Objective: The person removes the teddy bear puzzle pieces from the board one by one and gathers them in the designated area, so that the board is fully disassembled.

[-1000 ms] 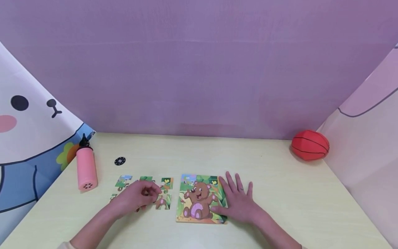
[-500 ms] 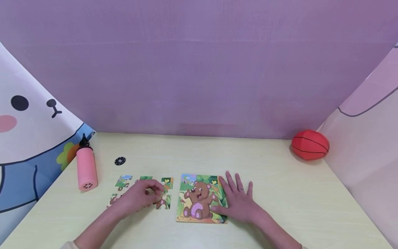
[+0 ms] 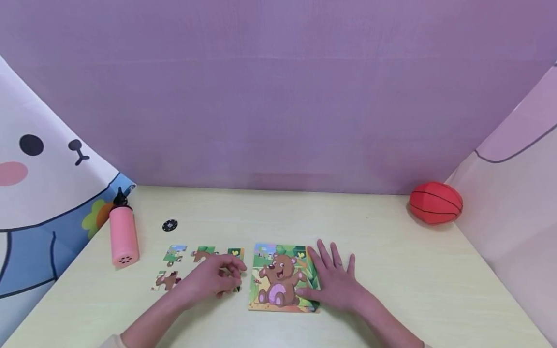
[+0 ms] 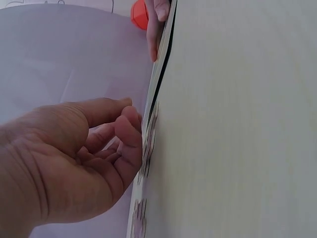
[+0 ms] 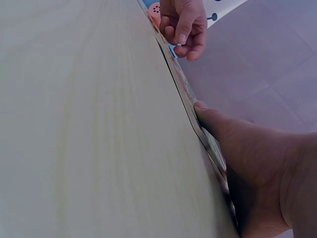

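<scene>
My left hand (image 3: 213, 278) is over the right side of a group of loose jigsaw pieces (image 3: 175, 254), its fingers loosely bent and no piece visible between them. Beneath the fingertips, a lower-right piece is mostly covered; only a dark green corner shows. In the left wrist view, thumb and index of the left hand (image 4: 89, 153) come close together above flat pieces (image 4: 151, 134). My right hand (image 3: 335, 282) lies spread at the right side of a bear puzzle (image 3: 278, 278), its thumb resting on the picture. From the right wrist view, that thumb (image 5: 210, 116) presses at the puzzle's edge.
A pink bottle with a black nozzle (image 3: 123, 237) lies at the table's left side. Close to it is a black round chip (image 3: 170, 225). At the back right sits a red ball with black lines (image 3: 436, 203). A purple backdrop (image 3: 278, 96) rises behind the table.
My left hand has shifted right, from the middle pieces toward the right-hand ones, uncovering pieces at the left. My right hand stays where it was on the puzzle.
</scene>
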{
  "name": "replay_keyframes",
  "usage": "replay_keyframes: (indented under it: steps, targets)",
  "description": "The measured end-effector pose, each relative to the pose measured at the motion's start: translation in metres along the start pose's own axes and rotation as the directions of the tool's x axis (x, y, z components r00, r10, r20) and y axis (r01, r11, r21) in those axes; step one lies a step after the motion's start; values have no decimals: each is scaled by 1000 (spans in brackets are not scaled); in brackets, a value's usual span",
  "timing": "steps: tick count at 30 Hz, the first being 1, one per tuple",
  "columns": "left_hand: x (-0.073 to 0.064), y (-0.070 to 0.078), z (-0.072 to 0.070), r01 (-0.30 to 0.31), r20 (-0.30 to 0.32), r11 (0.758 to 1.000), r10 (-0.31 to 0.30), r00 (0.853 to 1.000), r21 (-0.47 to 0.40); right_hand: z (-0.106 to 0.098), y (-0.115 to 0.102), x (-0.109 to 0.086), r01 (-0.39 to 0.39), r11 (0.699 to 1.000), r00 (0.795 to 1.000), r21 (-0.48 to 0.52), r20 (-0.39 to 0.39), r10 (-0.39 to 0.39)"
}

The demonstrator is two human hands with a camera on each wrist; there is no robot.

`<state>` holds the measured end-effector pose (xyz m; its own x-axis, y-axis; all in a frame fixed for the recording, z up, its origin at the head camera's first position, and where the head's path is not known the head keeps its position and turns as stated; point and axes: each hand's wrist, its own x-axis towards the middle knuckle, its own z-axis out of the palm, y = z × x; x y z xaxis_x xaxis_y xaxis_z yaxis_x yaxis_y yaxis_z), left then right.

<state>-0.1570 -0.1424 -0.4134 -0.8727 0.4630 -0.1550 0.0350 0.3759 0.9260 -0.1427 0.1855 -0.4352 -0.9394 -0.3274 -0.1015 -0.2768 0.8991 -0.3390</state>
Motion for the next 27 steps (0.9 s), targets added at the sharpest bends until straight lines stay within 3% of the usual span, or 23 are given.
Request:
replay_keyframes:
  steps: [13,27]
  targets:
    - [11,6,22,-4,66,999,7,998,-45,-1,0,-1,7,1000,1000,-4,1,-7]
    - [16,16,36,21,99,998,-27,995,63,0,-1,1,2,1000,1000,2,-3,-2]
